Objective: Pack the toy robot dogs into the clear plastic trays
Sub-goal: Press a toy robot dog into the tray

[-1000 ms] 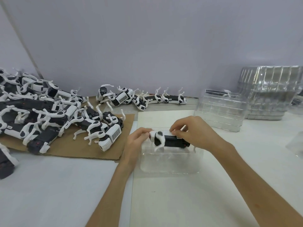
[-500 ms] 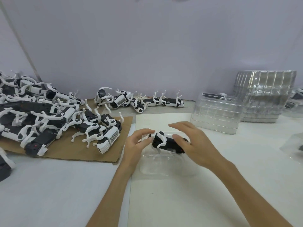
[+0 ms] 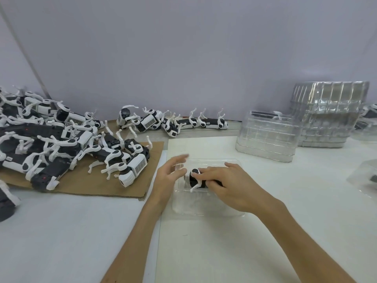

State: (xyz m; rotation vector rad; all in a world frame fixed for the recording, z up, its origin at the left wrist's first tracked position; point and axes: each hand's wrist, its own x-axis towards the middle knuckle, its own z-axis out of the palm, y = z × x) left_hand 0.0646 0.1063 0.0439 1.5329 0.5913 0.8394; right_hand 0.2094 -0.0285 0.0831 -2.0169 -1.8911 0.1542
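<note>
In the middle of the frame a clear tray [image 3: 183, 207] lies on a white sheet [image 3: 204, 252] on the table [image 3: 61, 231]. Inside the tray, in its far half, lies one toy dog [image 3: 194, 178], black with white legs; one white leg points toward the near side.

The right hand [image 3: 230, 184] lies over the body of this dog. Its fingers [image 3: 202, 174] go across the top and the thumb is at the near side, so the hand holds the dog between thumb and fingers. Most of the dog is hidden under it.

The left hand [image 3: 168, 176] is at the left edge of the tray. Its fingers are apart and relaxed and hold nothing. They are blurred, and I cannot tell if they touch the tray or the dog.

On the left of the frame a big pile of toy dogs [image 3: 61, 148] lies on a brown cardboard [image 3: 126, 186]. Behind it, at the wall, a short row of dogs [image 3: 173, 123] lies on the table. In the upper right stand two stacks of clear trays, a lower stack [image 3: 267, 137] and, just behind it, a taller stack [image 3: 328, 113].
</note>
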